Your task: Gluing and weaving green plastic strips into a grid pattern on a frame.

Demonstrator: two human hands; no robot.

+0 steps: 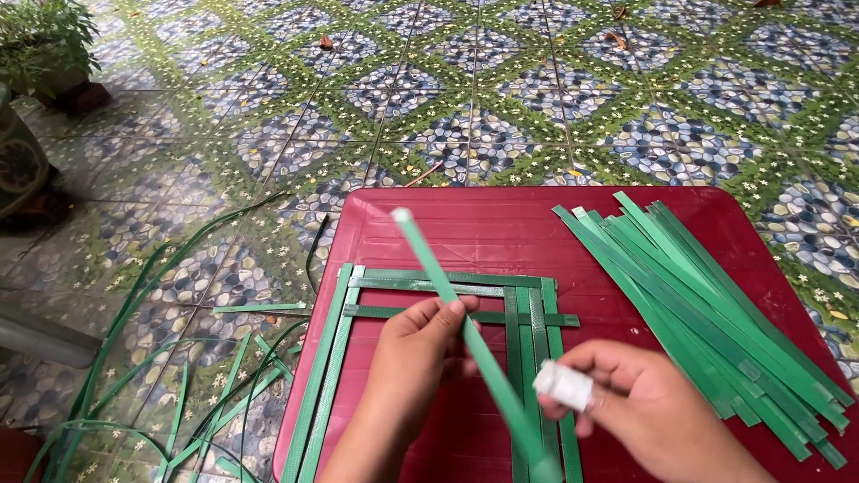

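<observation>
I see the left hand pinching a green strip above the woven frame on the red counter — right hand, just beside, fingers clenched on a white tube.

Red table. Green straps: woven lattice, loose pile, single strap in left hand. White small roll in right hand. Floor tiles: blue-grey pebble diamonds, green bands with white flowers. Green plant.
</observation>
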